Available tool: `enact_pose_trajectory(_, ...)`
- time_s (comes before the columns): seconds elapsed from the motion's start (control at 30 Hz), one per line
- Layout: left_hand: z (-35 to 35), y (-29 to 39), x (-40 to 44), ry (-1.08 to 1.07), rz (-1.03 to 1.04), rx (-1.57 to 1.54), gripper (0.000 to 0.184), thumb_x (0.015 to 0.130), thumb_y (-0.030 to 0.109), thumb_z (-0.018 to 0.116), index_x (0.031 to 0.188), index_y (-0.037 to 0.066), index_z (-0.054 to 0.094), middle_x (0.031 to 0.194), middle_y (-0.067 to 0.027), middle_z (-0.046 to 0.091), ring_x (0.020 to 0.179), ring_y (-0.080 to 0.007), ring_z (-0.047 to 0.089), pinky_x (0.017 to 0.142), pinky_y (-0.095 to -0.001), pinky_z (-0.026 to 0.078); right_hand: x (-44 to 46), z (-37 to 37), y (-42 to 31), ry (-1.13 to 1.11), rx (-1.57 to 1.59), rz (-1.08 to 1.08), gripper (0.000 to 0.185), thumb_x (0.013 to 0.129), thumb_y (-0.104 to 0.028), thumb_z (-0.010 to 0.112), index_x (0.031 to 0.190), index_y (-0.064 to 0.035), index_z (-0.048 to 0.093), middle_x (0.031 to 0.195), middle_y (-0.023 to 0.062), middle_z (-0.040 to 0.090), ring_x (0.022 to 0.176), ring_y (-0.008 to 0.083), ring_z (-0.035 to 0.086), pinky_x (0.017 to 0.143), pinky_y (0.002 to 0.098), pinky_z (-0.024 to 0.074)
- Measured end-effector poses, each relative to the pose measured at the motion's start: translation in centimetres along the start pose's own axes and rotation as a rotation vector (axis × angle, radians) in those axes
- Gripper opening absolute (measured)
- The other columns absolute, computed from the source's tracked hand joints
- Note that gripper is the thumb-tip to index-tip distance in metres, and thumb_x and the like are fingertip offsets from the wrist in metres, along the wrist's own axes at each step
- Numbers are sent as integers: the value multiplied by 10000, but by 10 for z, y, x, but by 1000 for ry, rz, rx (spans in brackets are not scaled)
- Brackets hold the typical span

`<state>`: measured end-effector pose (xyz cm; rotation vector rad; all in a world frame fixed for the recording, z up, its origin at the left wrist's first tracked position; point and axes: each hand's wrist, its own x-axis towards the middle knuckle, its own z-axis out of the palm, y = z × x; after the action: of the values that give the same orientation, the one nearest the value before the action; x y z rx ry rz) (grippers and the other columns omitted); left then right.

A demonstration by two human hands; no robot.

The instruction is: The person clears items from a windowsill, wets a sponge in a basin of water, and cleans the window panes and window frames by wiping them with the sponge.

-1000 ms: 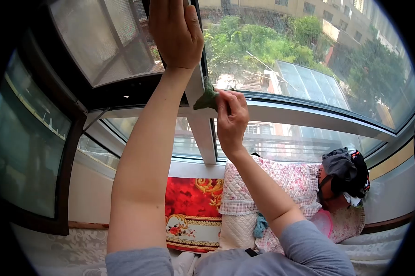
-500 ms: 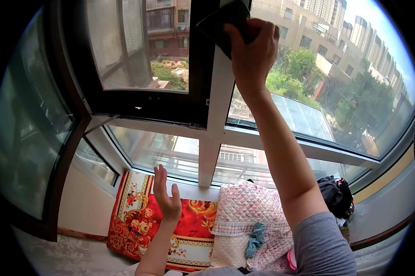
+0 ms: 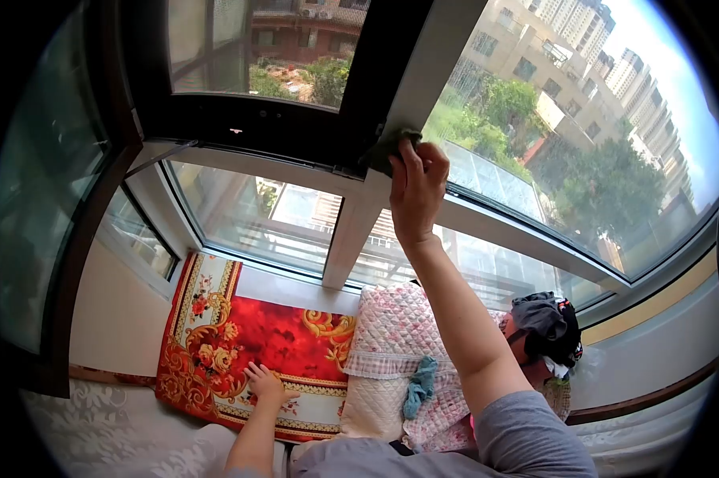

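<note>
My right hand [image 3: 420,187] grips a dark green cloth [image 3: 390,151] and presses it against the white window frame post [image 3: 422,84], near where it meets the crossbar. Below and to the left, my left hand [image 3: 265,385] is spread over the red and gold floral blanket [image 3: 276,338], fingers apart, with nothing in it; whether it rests on the fabric I cannot tell. Left of the post is a dark-framed window screen [image 3: 256,127]. The large glass pane [image 3: 527,135] lies to the right of the cloth.
A dark-framed window sash [image 3: 49,199] stands swung inward at the left. Beside the blanket lies a pink-flowered quilted pad [image 3: 395,327] with a crumpled teal cloth [image 3: 419,388] on it. Dark clothing [image 3: 547,327] is heaped at the right, and a white lace curtain [image 3: 120,430] hangs lower left.
My right hand has moved down the post with the dark green cloth, from its upper part to the crossbar junction. My left hand has dropped from mid-air to the blanket. The view has shifted.
</note>
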<state>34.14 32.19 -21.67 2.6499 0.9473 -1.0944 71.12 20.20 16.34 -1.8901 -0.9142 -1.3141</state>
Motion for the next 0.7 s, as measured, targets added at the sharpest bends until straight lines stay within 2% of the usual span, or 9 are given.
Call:
enact_pose_trajectory(0.07,-33,15,-10,-140,-15,129,1449,565,853,763,1614,36,188,1677,-257,89,1545,-470,39,1234,-557,178,-46,-10,1,-124,-172,-138,365,853,-73,758,1200,-143,667,1151,110,505,1009,308,531,842,435,493)
enact_pose_trajectory(0.17,-6,19,1,-68,-96,136,1481,539,808,802,1624,43,144,1682,-255,49,1542,-480,30,1236,-505,213,-26,-11,7,-159,-54,-77,238,847,-92,770,1063,-117,674,1066,98,516,970,315,527,805,428,487)
enact_pose_trajectory(0.2,3,19,5,-32,-94,135,1482,536,797,808,1625,45,141,1682,-256,43,1542,-481,30,1235,-497,221,-12,-14,6,-161,-36,-119,239,799,-99,803,986,-114,656,1022,97,522,935,306,520,774,430,474)
enact_pose_trajectory(0.27,-5,19,-4,-27,-115,112,1480,539,770,818,1626,41,129,1682,-259,28,1542,-481,31,1229,-494,237,22,-17,10,-144,-36,-157,246,801,-151,814,988,-139,654,1029,86,517,932,299,520,762,435,483)
enact_pose_trajectory(0.4,-1,21,4,-70,-158,120,1530,520,831,798,1631,45,100,1681,-266,-2,1544,-478,-29,1245,-514,167,151,-20,-3,207,-11,-341,236,786,-181,843,933,-129,667,883,76,540,861,292,542,735,424,462)
enact_pose_trajectory(0.5,1,23,6,-86,-183,94,1535,527,832,795,1631,40,80,1679,-272,-7,1541,-485,-50,1245,-530,149,276,-24,2,435,-14,-445,216,802,-209,840,923,-120,684,892,87,563,861,294,559,762,419,460)
enact_pose_trajectory(0.53,3,23,7,-93,-183,90,1533,534,830,794,1630,35,75,1678,-273,-8,1539,-488,-53,1243,-538,144,315,-35,-3,483,-57,-458,174,853,-226,800,940,-130,685,901,92,570,868,304,566,777,429,470)
enact_pose_trajectory(0.6,-3,24,6,-118,-180,107,1529,548,827,790,1627,23,66,1677,-276,-11,1536,-495,-59,1240,-554,135,369,-59,-25,534,-164,-354,151,930,-174,691,948,-31,645,957,144,558,943,334,558,818,481,471)
enact_pose_trajectory(0.7,-11,30,6,-180,-190,152,1518,578,832,770,1619,-9,52,1673,-288,-20,1530,-512,-57,1234,-590,108,393,-65,-14,596,-220,-483,157,942,-179,667,939,-24,641,899,128,563,916,327,559,798,470,466)
